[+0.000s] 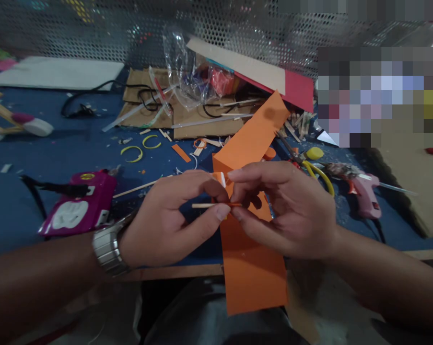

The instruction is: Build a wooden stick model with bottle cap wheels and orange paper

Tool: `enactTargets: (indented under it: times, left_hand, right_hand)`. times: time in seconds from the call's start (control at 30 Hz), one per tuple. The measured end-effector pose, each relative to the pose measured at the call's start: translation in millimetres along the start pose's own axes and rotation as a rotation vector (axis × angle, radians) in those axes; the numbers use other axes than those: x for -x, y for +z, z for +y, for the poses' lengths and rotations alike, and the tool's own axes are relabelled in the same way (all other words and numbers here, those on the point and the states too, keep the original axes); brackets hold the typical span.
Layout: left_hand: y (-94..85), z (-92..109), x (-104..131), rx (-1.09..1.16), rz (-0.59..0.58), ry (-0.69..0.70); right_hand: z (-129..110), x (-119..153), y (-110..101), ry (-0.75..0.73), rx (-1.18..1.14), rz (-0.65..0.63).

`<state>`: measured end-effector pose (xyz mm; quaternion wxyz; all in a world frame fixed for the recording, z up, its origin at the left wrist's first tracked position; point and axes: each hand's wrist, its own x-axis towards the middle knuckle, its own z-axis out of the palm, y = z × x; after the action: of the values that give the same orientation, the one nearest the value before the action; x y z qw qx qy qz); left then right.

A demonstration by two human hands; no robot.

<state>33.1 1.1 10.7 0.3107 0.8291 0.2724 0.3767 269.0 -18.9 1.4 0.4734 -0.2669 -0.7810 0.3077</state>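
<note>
Entry: one stick [202, 205], slim, straight, pale wood, pinched between our hands; long axis nine to three o'clock, bare end at nine, nearer the left. Left hand [166, 220]: thumb and finger closed on it. Right hand [295, 215]: fingertips closed on its orange end. Beneath, we list card [255, 273], orange, matte, flat; at three, a glue gun [366, 194], pink plastic; blue surface [97, 143], scrap-strewn.
</note>
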Motion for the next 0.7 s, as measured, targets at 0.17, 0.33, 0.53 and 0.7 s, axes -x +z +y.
enactTargets:
  times: [0.17,0.33,0.53,0.7]
  left_hand:
    - [1.4,1.4,-0.2,-0.01,0.019,-0.003]
    - [3.5,-1.8,1.9,0.012,0.033,-0.014]
    - [3.5,-3.5,2.4,0.054,0.025,-0.04]
    - [3.9,-5.0,2.6,0.038,0.044,-0.019]
  right_hand:
    - [-0.7,-0.4,0.8,-0.017,0.026,-0.004]
    - [-5.3,-5.6,-8.1,-0.149,0.223,0.044]
    - [-5.3,-1.3,-20.4,-0.322,0.616,0.025]
    - [2.7,0.7,-17.0,-0.446,0.617,0.076]
